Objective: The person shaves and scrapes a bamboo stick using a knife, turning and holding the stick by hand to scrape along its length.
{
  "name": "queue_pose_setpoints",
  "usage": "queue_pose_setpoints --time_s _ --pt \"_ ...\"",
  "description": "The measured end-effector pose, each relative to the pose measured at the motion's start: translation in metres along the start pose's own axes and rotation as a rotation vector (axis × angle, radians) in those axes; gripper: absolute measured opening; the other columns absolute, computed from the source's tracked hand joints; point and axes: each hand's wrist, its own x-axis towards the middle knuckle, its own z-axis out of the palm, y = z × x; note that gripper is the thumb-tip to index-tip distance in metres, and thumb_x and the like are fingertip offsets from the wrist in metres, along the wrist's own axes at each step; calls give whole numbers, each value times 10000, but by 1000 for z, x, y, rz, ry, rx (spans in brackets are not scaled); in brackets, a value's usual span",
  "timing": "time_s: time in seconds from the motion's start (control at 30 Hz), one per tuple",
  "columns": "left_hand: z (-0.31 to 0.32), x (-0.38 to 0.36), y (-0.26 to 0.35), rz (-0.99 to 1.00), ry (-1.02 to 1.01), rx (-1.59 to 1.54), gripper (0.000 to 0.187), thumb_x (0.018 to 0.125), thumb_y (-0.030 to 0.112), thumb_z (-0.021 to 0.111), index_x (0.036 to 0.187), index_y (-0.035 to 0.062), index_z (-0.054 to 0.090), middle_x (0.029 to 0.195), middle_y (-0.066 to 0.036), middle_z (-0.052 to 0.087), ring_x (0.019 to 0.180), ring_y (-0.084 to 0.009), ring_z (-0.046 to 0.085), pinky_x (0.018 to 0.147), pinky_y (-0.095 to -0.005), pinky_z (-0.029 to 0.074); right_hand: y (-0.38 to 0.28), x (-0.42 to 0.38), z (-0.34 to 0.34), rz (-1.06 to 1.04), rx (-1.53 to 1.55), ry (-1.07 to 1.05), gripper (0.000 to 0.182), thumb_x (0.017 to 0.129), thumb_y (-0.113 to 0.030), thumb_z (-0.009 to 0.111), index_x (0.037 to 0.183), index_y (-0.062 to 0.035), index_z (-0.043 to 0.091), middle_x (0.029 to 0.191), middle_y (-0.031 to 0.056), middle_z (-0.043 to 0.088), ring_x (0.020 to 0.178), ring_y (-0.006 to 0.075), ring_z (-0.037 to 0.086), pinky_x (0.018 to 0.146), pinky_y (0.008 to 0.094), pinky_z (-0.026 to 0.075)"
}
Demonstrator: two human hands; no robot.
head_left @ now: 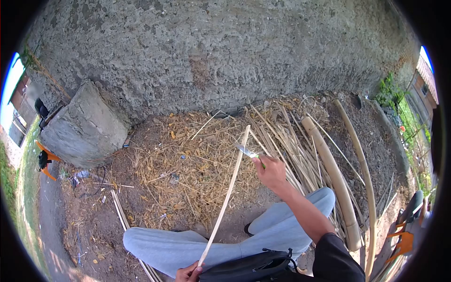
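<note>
My left hand [188, 272] is closed around the lower end of a long pale bamboo strip [226, 199], close to my lap at the bottom of the view. The strip slants up and away from me, over the ground between my knees. In my right hand [272, 173] is a knife with a green handle, gripped in a closed fist. The knife's bright blade [245, 151] lies across the strip near its far end and seems to touch it. Part of the knife's handle is hidden by my fingers.
Split bamboo strips [293, 145] lie heaped to the right, beside a thick bamboo pole [333, 178] and a thinner curved pole [361, 164]. Dry shavings [188, 160] cover the ground ahead. A rough wall [225, 56] rises behind, with a concrete block [89, 127] at left.
</note>
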Motion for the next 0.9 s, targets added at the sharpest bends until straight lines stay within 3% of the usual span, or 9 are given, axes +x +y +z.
queue_pose_setpoints --time_s 0.07,0.17,0.23,0.33,0.47,0.57,0.7,0.83,0.9 --pt "-3 1 -11 23 -1 16 448 1002 459 509 1024 46 682 605 -6 498 586 -104 449 560 -307 410 -34 -20 -12 -242 98 -61 303 971 -295 594 815 -42 651 593 91 598 408 269 531 378 382 382" --pt "-6 -3 -18 35 -14 116 414 1007 424 505 1102 65 688 606 -16 502 594 -110 455 569 -316 418 3 -6 1 15 63 -94 255 969 -274 591 887 -39 649 640 108 614 413 290 534 388 403 397" --pt "-9 -4 -24 -20 -73 165 392 1010 404 507 1163 90 684 607 -16 500 591 -114 454 563 -315 416 24 6 2 -80 6 2 243 974 -258 578 931 -28 644 658 125 613 423 294 541 380 400 394" --pt "-9 -3 -22 19 -27 93 371 1012 373 515 1206 98 671 611 -2 500 590 -104 449 552 -305 408 1 -16 -3 -178 54 -106 262 979 -254 571 915 -8 632 659 130 614 472 297 574 391 403 404" --pt "-8 -12 -30 96 -48 59 350 1016 315 508 1254 102 649 617 30 476 585 -78 431 532 -279 390 53 -4 9 -133 -9 -79 238 964 -232 590 915 -3 632 698 134 645 495 305 600 410 412 430" --pt "-7 -7 -51 28 -45 110 356 1017 314 500 1255 94 647 620 34 462 579 -72 423 521 -274 382 27 -7 12 -94 34 -24 244 960 -245 597 906 -10 633 710 130 655 499 303 605 409 407 430" --pt "-11 -18 -30 77 -21 111 362 1007 332 515 1211 73 665 602 28 461 568 -84 424 502 -292 372 0 -26 1 -382 83 -137 237 949 -257 611 912 -25 643 709 122 655 450 266 573 388 402 409" --pt "-6 -31 -28 294 -38 60 329 993 275 526 1178 46 675 571 30 443 535 -87 430 490 -291 365 68 20 10 145 -95 -68 314 967 -276 568 808 -21 658 623 167 618 473 317 574 470 459 457" --pt "-15 -30 -22 244 -69 63 319 985 235 520 1194 44 668 570 37 442 527 -79 430 484 -285 363 54 3 22 111 -49 -63 334 976 -289 553 816 -22 674 622 178 617 499 332 583 508 462 465"
